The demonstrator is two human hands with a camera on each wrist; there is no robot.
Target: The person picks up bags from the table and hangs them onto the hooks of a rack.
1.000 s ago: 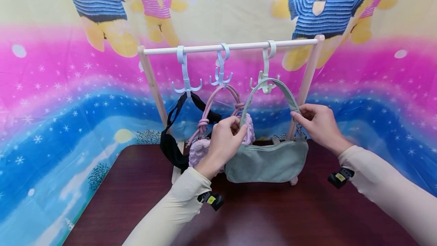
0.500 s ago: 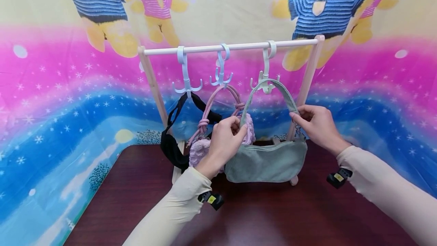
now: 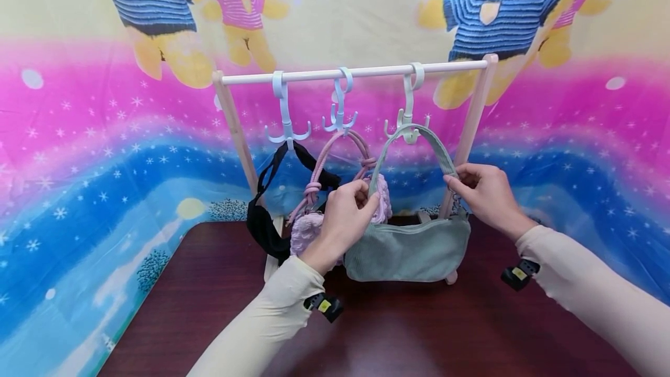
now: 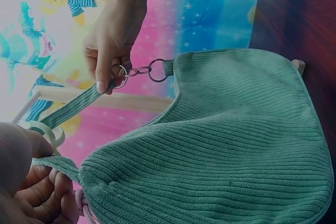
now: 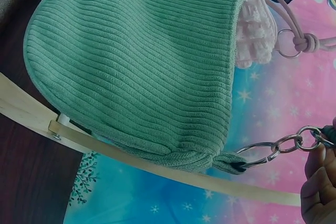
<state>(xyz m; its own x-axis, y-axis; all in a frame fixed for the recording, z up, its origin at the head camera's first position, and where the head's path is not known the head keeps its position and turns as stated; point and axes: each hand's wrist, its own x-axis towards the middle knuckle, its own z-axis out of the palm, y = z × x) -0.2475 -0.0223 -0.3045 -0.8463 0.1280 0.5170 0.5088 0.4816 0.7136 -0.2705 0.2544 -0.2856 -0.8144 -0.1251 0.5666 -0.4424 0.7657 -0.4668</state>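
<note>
A green corduroy handbag hangs upright from its strap between both hands. My left hand pinches the strap's left side, low down near the bag. At the right, my right hand pinches the strap's other end, just above the metal chain that joins it to the bag. The strap arches up to the prongs of the pale green hook; whether it rests on a prong or only passes in front, I cannot tell.
A wooden rack with a white rail stands on the dark red table. A fluffy lilac bag hangs from the middle blue hook, partly behind my left hand. A black bag hangs from the left hook.
The top of the strap and the handbag have sunk slightly against the pale green hook. My right hand has shifted a little left and down. The left hand stays nearly still.
</note>
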